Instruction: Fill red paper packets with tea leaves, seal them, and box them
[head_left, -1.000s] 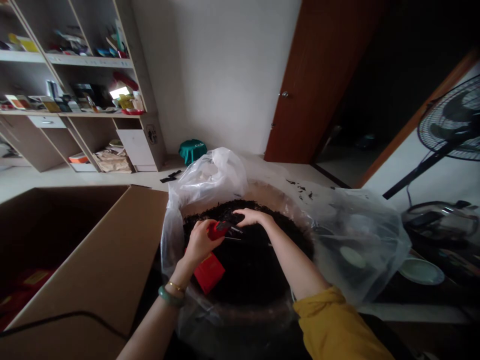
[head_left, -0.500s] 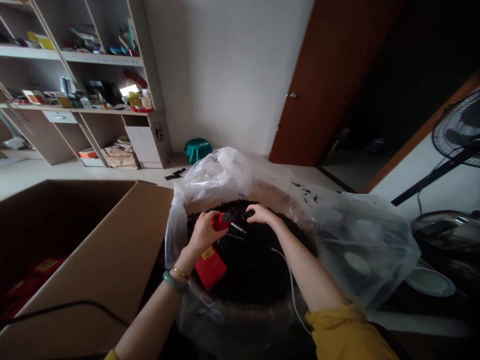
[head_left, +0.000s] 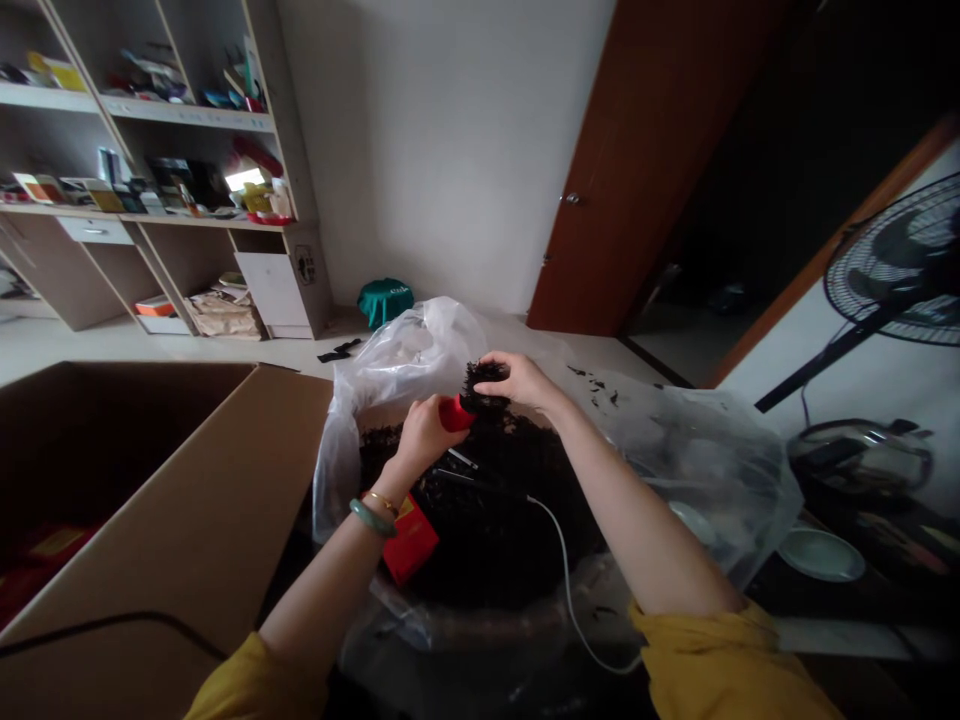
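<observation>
My left hand (head_left: 427, 433) is closed around a small red pouch or box (head_left: 454, 413), whose exact kind is partly hidden by the fingers. My right hand (head_left: 517, 380) pinches a clump of dark dried leaves (head_left: 484, 385) right at the mouth of the red packet. Below both hands lies a mass of the same dark leaves (head_left: 510, 550) inside a container lined with clear plastic. On the leaves rest a red box with a yellow label (head_left: 409, 540) and a dark, slim tool (head_left: 491, 487) with a white cord (head_left: 566, 565).
To the left stands an open cardboard box (head_left: 225, 480) with red packages (head_left: 52, 550) inside. Clear plastic sheeting (head_left: 697, 450) spreads to the right, near a pale bowl (head_left: 821, 553) and a fan (head_left: 900, 265). Farther back are shelves (head_left: 187, 115) and a green-covered bin (head_left: 385, 302).
My right hand has risen from the leaves with a clump and come to the red packet's mouth. My left hand has moved slightly up with the packet. The view has shifted a little.
</observation>
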